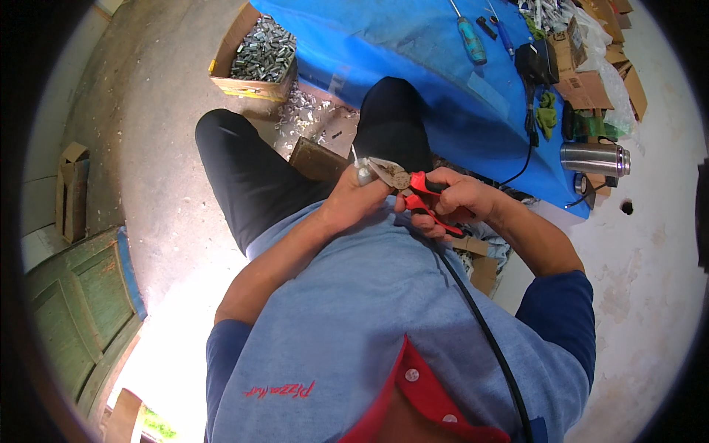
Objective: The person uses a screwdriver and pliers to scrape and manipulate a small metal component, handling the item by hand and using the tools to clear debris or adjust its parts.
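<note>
Over my lap, my left hand [350, 202] pinches a small silvery cylindrical piece [363, 174], from which a thin white stick-like tip points up. My right hand [467, 198] is wrapped around the red and black handles of a pair of pliers [400, 180]. The pliers' metal jaws point left and lie right beside the silvery piece. Whether the jaws bite on it I cannot tell. Part of the piece is hidden by my left fingers.
Ahead stands a blue-covered table [354, 33] bearing a screwdriver [470, 43], a black power adapter [537, 63] and a steel flask [591, 159]. A cardboard box [251, 90] of metal pieces sits beyond my left knee, near scattered pale scraps [301, 117]. A black cable [480, 317] crosses my shirt.
</note>
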A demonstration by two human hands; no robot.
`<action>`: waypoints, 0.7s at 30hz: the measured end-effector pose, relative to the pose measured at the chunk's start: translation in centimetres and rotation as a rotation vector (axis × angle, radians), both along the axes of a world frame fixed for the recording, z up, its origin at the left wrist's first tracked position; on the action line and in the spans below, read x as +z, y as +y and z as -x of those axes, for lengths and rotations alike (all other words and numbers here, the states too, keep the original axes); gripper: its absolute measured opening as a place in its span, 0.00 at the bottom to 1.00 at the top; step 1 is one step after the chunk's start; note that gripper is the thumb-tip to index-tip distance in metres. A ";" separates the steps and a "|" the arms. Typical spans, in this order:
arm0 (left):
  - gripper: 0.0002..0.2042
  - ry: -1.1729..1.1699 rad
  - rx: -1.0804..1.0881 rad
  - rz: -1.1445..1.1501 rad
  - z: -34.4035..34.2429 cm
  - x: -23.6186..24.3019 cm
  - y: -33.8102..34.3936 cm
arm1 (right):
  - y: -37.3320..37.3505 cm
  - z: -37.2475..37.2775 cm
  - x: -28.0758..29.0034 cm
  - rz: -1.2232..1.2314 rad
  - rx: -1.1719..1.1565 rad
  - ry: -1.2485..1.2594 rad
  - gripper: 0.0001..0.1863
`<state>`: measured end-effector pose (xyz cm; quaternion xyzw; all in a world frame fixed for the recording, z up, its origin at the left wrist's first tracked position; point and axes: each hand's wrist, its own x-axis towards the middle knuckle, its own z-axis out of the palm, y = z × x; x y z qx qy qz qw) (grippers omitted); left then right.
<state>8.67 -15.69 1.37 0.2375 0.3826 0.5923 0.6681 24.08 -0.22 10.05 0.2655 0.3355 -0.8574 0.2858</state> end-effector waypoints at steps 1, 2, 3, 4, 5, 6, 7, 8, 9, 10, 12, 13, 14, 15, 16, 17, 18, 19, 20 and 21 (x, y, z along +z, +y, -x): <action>0.07 -0.071 0.025 0.038 -0.1 -0.5 0.0 | 0.4 -0.5 -0.6 0.094 0.014 0.037 0.31; 0.08 -0.143 0.049 0.076 -0.4 -1.5 0.0 | 0.6 -0.8 -1.0 0.189 0.028 0.073 0.31; 0.10 -0.215 0.073 0.114 -0.6 -2.1 0.0 | 0.4 -1.0 -1.3 0.194 0.099 0.077 0.32; 0.11 -0.247 0.090 0.084 -0.3 -2.3 0.1 | -0.2 -1.3 -1.4 0.200 0.164 0.079 0.34; 0.12 -0.278 0.107 0.054 0.2 -2.5 0.2 | -0.6 -1.6 -1.4 0.205 0.228 0.081 0.35; 0.13 -0.311 0.122 0.024 0.3 -2.6 0.4 | -0.4 -1.6 -1.3 0.148 0.229 0.108 0.37; 0.13 -0.240 0.142 0.042 0.3 -2.8 0.3 | -0.4 -1.4 -1.1 0.049 0.134 0.116 0.36; 0.14 -0.170 0.162 0.060 0.1 -2.9 0.3 | -0.3 -1.1 -0.8 -0.049 0.038 0.125 0.36; 0.14 -0.100 0.182 0.079 -0.1 -2.9 0.3 | -0.3 -0.9 -0.6 -0.148 -0.058 0.134 0.35; 0.15 -0.062 0.164 0.108 -0.2 -2.8 0.4 | -0.2 -0.9 -0.3 -0.390 -0.049 0.155 0.30; 0.15 0.023 0.174 0.112 -0.3 -2.4 0.6 | 0.3 -1.3 -0.7 -0.648 0.027 0.144 0.27; 0.16 0.062 0.180 0.117 -0.4 -2.3 0.6 | 0.3 -1.3 -0.8 -0.773 0.066 0.135 0.26; 0.16 0.102 0.196 0.114 -0.5 -2.4 0.6 | 0.3 -1.0 0.0 -0.804 0.143 0.046 0.30; 0.15 0.142 0.214 0.110 -0.6 -2.6 0.6 | 0.1 -1.0 -0.1 -0.882 0.185 0.073 0.30; 0.15 0.183 0.229 0.106 -0.6 -2.8 0.7 | -0.3 -0.9 -0.1 -0.962 0.224 0.100 0.30; 0.15 0.232 0.248 0.092 -0.8 -3.0 0.7 | -0.7 -0.8 -0.2 -1.041 0.264 0.127 0.29; 0.14 0.281 0.268 0.077 -1.0 -3.3 0.8 | -1.0 -0.7 -0.2 -1.099 0.285 0.165 0.29; 0.14 0.332 0.289 0.063 -1.1 -3.5 0.9 | -1.2 -0.5 -0.2 -1.157 0.306 0.204 0.29; 0.13 0.338 0.295 0.067 -1.1 -3.6 0.9 | -1.5 -0.3 -0.2 -1.215 0.328 0.244 0.28; 0.13 0.344 0.302 0.070 -1.1 -3.6 0.9 | -1.8 -0.3 -0.3 -1.247 0.305 0.266 0.28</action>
